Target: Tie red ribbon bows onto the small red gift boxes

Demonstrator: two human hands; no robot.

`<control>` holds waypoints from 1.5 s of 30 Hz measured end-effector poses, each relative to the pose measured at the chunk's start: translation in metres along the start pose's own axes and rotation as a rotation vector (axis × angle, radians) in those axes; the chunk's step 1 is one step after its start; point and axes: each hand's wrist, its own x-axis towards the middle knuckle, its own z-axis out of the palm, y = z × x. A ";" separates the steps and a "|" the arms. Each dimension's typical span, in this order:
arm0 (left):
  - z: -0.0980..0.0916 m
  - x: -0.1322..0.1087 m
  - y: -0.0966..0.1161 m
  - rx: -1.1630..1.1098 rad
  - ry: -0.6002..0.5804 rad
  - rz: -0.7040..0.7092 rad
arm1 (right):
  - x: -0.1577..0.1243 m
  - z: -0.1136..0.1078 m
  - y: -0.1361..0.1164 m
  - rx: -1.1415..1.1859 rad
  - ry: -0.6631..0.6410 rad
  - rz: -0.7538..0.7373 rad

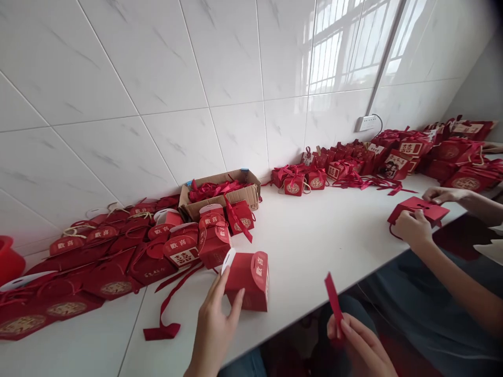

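Observation:
My left hand rests on the white counter and grips the near left side of a small red gift box with two rounded top flaps. My right hand hangs below the counter's front edge, fingers pinched on the end of a red ribbon that sticks upward. To the right, another person's two hands hold a flat red box blank over the counter edge.
Flat and folded red boxes lie heaped at the left along the tiled wall. A cardboard carton holds red ribbons. Finished tied boxes and larger red bags line the wall to the right. A loose ribbon trails near my left hand.

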 end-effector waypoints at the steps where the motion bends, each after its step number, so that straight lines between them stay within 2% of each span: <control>1: -0.003 -0.009 0.000 -0.021 0.009 -0.008 | 0.001 0.006 -0.003 -0.019 -0.034 -0.012; 4: -0.010 -0.027 0.002 -0.108 -0.010 -0.056 | 0.002 0.029 -0.015 -0.048 -0.169 -0.013; 8: -0.019 -0.029 0.006 -0.181 -0.033 -0.165 | 0.002 0.058 -0.029 -0.014 -0.374 0.006; 12: -0.022 -0.028 0.007 -0.194 -0.028 -0.191 | 0.000 0.075 -0.036 0.021 -0.456 -0.060; 16: -0.021 -0.031 0.004 -0.198 -0.036 -0.182 | 0.001 0.082 -0.035 -0.002 -0.474 -0.160; 25: -0.019 -0.032 0.002 -0.189 -0.040 -0.144 | 0.004 0.084 -0.029 -0.064 -0.476 -0.143; 45: -0.018 -0.033 0.001 -0.166 -0.020 -0.086 | 0.006 0.084 -0.019 0.033 -0.513 -0.176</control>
